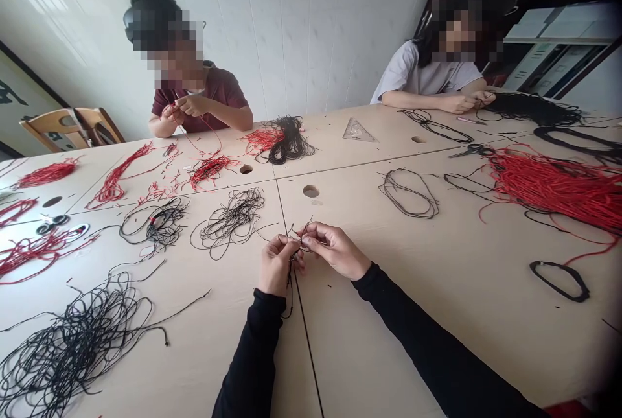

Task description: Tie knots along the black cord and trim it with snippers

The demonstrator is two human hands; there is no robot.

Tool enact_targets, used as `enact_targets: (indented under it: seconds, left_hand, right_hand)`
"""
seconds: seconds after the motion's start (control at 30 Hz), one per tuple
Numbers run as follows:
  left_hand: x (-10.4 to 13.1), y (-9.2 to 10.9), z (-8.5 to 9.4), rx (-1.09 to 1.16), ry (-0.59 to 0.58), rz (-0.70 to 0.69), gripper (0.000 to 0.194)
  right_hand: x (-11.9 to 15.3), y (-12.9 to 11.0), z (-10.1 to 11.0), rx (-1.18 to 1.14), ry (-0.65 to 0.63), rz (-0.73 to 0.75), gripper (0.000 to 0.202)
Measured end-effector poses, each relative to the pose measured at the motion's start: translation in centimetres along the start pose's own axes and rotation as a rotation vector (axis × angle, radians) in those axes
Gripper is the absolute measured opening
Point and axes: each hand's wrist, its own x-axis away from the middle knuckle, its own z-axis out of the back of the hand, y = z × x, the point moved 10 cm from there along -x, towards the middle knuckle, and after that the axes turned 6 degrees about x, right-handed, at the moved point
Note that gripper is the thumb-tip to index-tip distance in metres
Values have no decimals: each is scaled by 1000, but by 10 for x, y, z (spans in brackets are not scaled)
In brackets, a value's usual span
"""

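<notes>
My left hand (278, 264) and my right hand (337, 251) meet above the seam in the table's middle. Both are closed, fingertips pinching a thin black cord (290, 288). Part of the cord hangs below my left hand, and thin ends stick up between the fingertips. The exact spot where the fingers pinch is too small to make out. Left of my hands lies a loose coil of black cord (233, 218). A bigger tangle of black cords (82, 334) spreads over the near left.
Red cords (558, 185) pile up at the right beside scissors (469, 150). A black cord ring (560, 280) and a loose loop (409, 194) lie right of my hands. Behind are a clear set square (358, 131) and a table hole (311, 191). Two people across the table handle cords.
</notes>
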Motion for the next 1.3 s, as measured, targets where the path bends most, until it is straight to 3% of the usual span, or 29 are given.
enact_targets:
  seconds: [0.23, 0.73, 0.97, 1.3]
  left_hand:
    - [0, 0, 0, 17, -4, -2, 24]
    - [0, 0, -3, 32, -34, -18, 29]
    - [-2, 2, 3, 50, 7, -52, 29]
    - [0, 2, 1, 75, 9, -41, 25]
  right_hand:
    - [1, -5, -2, -7, 1, -22, 21]
    - [0, 12, 6, -34, 61, -77, 26]
    - [1, 13, 7, -12, 71, -101, 31]
    - [0, 5, 12, 22, 112, -39, 28]
